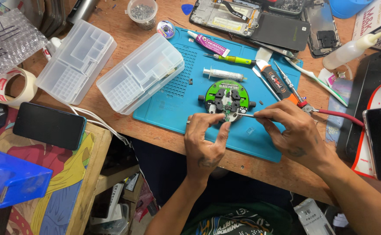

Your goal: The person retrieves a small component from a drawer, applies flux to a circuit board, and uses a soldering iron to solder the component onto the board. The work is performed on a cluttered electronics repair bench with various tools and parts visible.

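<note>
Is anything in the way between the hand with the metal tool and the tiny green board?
Nothing visible. The right hand holds the tweezers with their tip already at the small green board on the round fixture. The left hand steadies it.

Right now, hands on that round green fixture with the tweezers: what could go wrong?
1. The tweezers in the right hand could slip and flick the small green board that the left hand steadies on the round fixture.
2. The fixture sits near the blue mat's front edge; a dropped part may roll off the table.
3. The syringe and screwdriver lie close behind, easy to knock.
</note>
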